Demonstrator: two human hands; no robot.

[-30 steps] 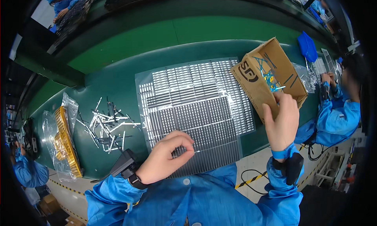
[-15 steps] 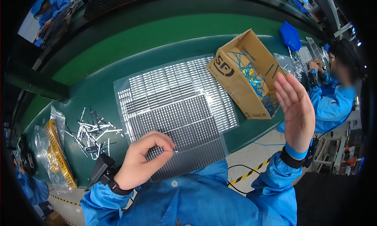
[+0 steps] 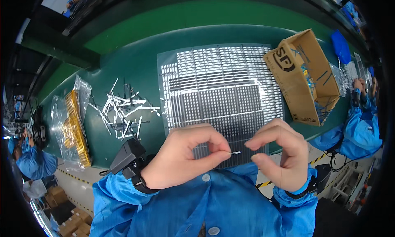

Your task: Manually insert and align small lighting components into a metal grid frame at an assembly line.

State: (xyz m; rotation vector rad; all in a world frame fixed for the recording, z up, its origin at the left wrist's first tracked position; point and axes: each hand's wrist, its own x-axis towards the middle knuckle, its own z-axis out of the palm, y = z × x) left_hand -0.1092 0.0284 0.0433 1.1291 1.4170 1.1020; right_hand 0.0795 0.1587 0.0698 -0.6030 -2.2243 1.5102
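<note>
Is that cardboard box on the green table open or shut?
Open: nothing covers the top of the cardboard box, so the thin blue strips lying inside it are visible.

Beyond the fingers [image 3: 210,135], a smooth dark-green tabletop [image 3: 131,70] runs to a brighter green panel [image 3: 185,14]; far to their left I see black-and-yellow striped tape [image 3: 75,176] across a pale floor [image 3: 78,188] near brown cardboard boxes [image 3: 55,196].
</note>
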